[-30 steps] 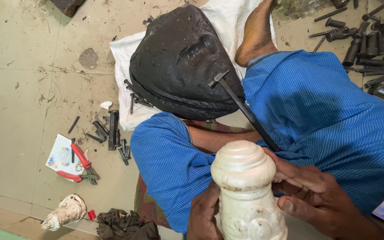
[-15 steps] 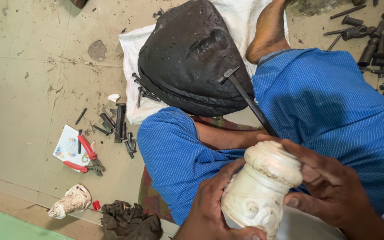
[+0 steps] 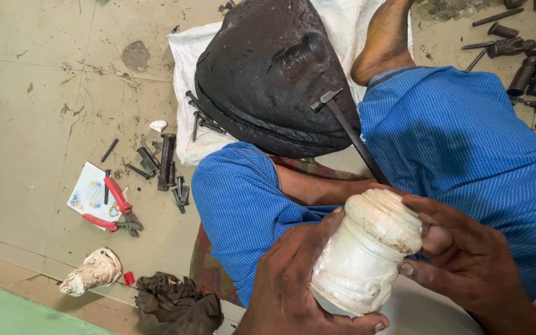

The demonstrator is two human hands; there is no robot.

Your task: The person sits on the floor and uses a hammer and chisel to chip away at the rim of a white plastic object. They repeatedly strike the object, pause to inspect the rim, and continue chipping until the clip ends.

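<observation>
Hands both closed around a carved white jar-shaped piece (image 3: 367,251), held tilted above the person's blue-clad lap. Left hand (image 3: 296,285) wraps its lower body from the near side, thumb up along the flank, fingertips curled under the base. Right hand (image 3: 466,254) grips the domed, ridged top end, thumb pressed against the rim, fingers behind it. Person sits on the floor (image 3: 51,93), legs folded, one bare foot (image 3: 386,43) resting on a white sack (image 3: 184,53). Large black mound (image 3: 274,74) lies on that sack just beyond the knees; a small hammer (image 3: 348,133) leans across it, head on the mound, handle running down toward the carving. To the left on the floor: scattered dark chisels (image 3: 165,164), red-handled pliers (image 3: 116,208) on a printed card, a second pale carved piece (image 3: 91,271), a dark rag (image 3: 178,304). More dark metal tools (image 3: 531,56) lie at upper right
</observation>
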